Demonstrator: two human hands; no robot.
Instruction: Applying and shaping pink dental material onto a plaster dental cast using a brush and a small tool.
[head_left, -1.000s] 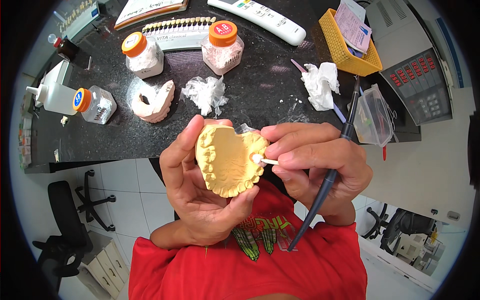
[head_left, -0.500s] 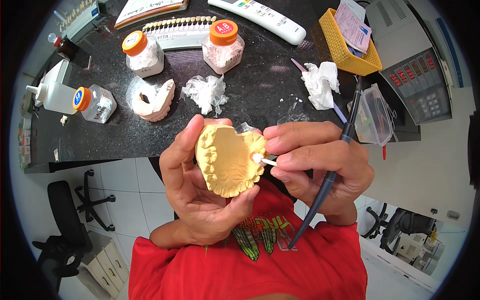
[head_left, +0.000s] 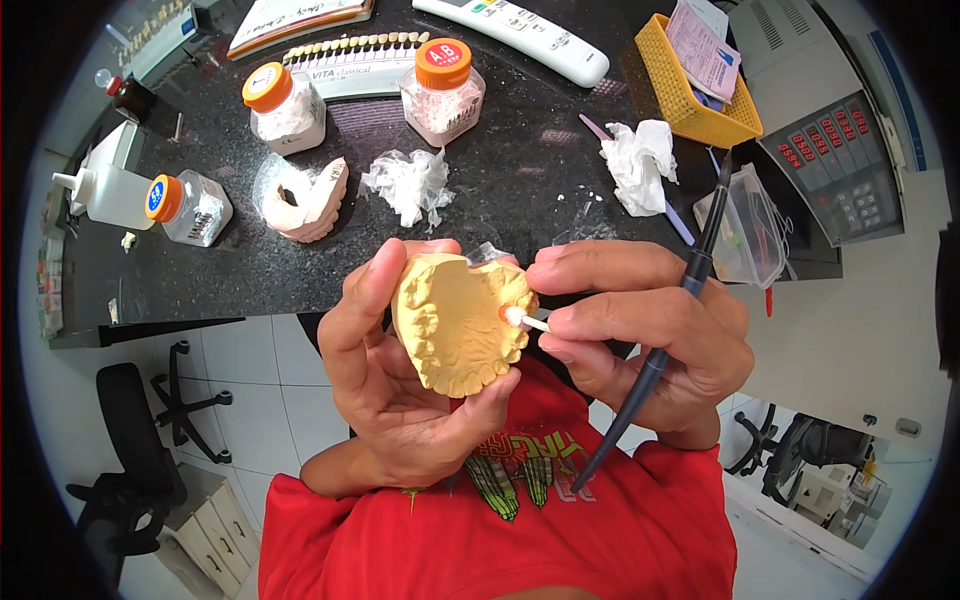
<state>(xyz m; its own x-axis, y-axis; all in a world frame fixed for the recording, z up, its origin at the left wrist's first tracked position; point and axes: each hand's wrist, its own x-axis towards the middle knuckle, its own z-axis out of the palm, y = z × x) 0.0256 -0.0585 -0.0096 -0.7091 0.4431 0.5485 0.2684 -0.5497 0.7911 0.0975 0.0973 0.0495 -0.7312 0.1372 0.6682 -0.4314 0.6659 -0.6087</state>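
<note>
Above my lap, my left hand (head_left: 405, 400) is closed around a yellow plaster dental cast (head_left: 462, 330), tooth side facing up. Fingers grip its far left edge and the thumb presses its near rim. My right hand (head_left: 650, 335) pinches a short pale stick (head_left: 535, 323) whose tip carries a small white tooth-like piece (head_left: 515, 315). That piece meets the right-hand tooth row, beside a reddish-orange spot. A slim dark brush (head_left: 655, 365) also lies across the right hand, held among its fingers, bristles pointing away from me. Fingertips of this hand rest by the cast's right edge.
On the black speckled bench sit a pinkish-white cast (head_left: 318, 208), crumpled tissue (head_left: 412, 188), orange-capped powder jars (head_left: 443, 105), a tooth shade guide (head_left: 350, 80) and a white remote (head_left: 520, 38). At right are a yellow basket (head_left: 690, 110), clear box (head_left: 735, 225) and display machine (head_left: 835, 160).
Both hands keep their hold. The brush has tilted slightly to the right at its tip, and a little more of the reddish-orange spot shows beside the white piece.
</note>
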